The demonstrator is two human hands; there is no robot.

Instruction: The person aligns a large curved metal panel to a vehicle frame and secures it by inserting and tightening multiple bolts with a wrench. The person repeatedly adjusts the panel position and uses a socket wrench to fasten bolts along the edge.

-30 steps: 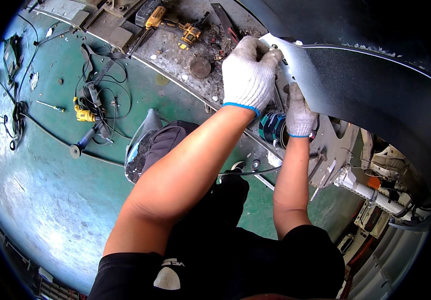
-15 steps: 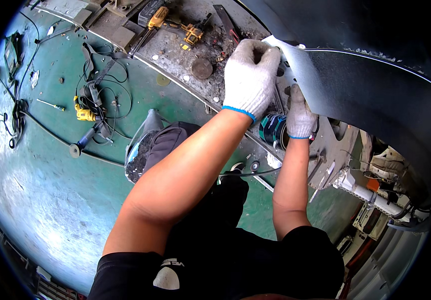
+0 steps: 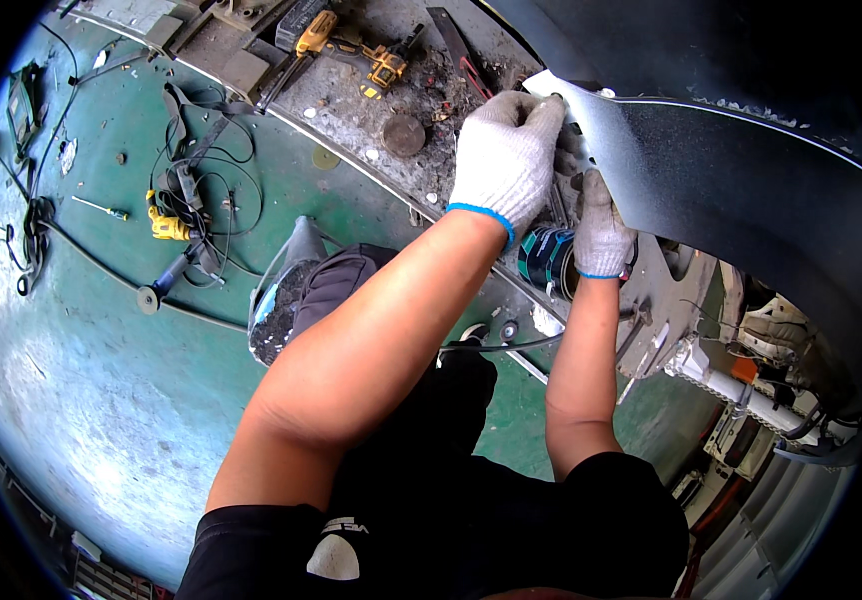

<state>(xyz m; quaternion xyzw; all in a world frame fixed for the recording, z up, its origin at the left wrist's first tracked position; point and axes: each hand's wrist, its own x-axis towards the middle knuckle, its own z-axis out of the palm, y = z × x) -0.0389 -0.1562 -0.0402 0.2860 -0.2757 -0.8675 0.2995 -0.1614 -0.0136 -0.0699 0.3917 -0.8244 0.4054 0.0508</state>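
A dark grey vehicle body panel [image 3: 691,150] with a bright bent edge fills the upper right. My left hand [image 3: 506,155], in a white knit glove with a blue cuff, has thumb and fingers closed on the panel's pale corner. Lower along the same edge is my right hand [image 3: 604,235], gloved alike. Its fingers point upward and grip the edge; some of them are hidden by the panel. Small dark holes show in the metal between the two hands. Just below the hands, a dark can with a teal label [image 3: 548,258] lies partly behind my right hand.
A grimy metal platform [image 3: 351,130] carries a yellow cordless drill [image 3: 384,70], another yellow power tool [image 3: 316,35] and a round metal disc [image 3: 403,136]. On the green floor lie a corded yellow tool [image 3: 169,225], a screwdriver [image 3: 101,208] and trailing cables. A bucket [image 3: 273,330] stands left of my legs.
My left hand has shifted slightly downward and to the right along the panel's corner. My right hand stays almost where it was.
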